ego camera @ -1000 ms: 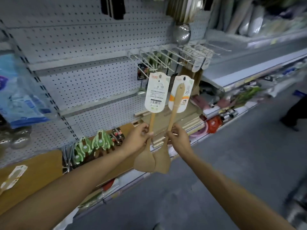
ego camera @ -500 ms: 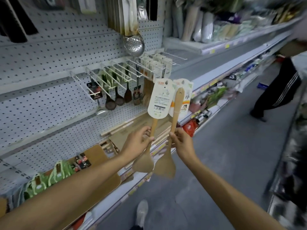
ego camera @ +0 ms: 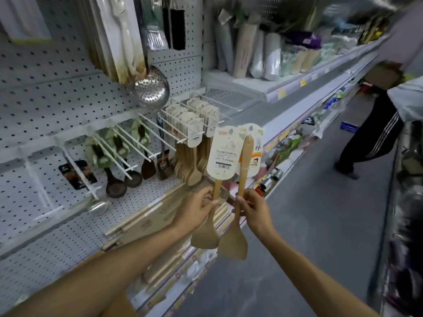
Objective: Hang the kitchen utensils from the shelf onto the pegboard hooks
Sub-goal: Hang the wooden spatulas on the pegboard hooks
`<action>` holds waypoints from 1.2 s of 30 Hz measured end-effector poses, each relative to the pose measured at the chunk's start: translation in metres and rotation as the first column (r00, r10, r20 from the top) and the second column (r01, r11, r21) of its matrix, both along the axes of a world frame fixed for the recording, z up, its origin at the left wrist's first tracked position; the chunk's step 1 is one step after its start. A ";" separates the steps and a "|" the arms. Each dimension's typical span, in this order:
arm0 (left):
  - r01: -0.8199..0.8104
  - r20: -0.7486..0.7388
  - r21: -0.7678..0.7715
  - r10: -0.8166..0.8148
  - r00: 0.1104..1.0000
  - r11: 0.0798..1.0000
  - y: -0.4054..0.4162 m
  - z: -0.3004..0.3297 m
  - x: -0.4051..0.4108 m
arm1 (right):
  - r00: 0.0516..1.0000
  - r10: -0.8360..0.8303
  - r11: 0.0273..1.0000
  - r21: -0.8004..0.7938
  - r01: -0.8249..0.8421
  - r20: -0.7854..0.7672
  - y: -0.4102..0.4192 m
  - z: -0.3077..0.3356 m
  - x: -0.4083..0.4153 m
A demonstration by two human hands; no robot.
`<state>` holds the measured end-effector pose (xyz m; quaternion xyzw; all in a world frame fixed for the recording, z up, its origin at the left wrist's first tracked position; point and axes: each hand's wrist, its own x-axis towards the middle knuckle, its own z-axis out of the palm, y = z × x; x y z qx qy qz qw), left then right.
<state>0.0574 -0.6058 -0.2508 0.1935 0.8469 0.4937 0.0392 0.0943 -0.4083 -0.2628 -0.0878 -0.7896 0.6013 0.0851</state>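
The left hand (ego camera: 196, 207) pinches one wooden spatula (ego camera: 206, 232) by its handle, the right hand (ego camera: 254, 209) pinches another spatula (ego camera: 233, 243), both blade-down with card labels (ego camera: 223, 152) up, just beside the pegboard hooks (ego camera: 192, 136); wooden utensils (ego camera: 190, 161) hang there

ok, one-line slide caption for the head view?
Each hand, left hand and right hand, grips a carded wooden spatula below white pegboard hooks.

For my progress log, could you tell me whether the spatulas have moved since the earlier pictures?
Yes: the spatulas have moved right along the pegboard, nearer the hooks of hanging spatulas.
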 end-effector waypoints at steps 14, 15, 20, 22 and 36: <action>-0.146 0.135 0.001 0.145 0.980 0.989 0.063 -0.025 -0.105 | 0.972 0.221 0.973 -0.090 -0.214 0.079 0.100 -0.042 -0.142; -0.179 0.140 0.004 0.177 0.974 0.984 0.069 -0.027 -0.111 | 0.963 0.255 0.965 -0.079 -0.248 0.085 0.108 -0.043 -0.154; -0.342 0.134 0.025 0.336 0.932 0.939 0.104 -0.029 -0.133 | 0.891 0.440 0.898 -0.045 -0.438 0.110 0.139 -0.049 -0.208; -0.373 0.129 0.029 0.366 0.922 0.927 0.114 -0.031 -0.139 | 0.866 0.485 0.874 -0.036 -0.484 0.123 0.147 -0.053 -0.227; -0.514 0.083 -0.075 0.519 0.851 0.855 0.145 -0.033 -0.143 | 0.776 0.603 0.794 -0.045 -0.607 0.185 0.158 -0.079 -0.300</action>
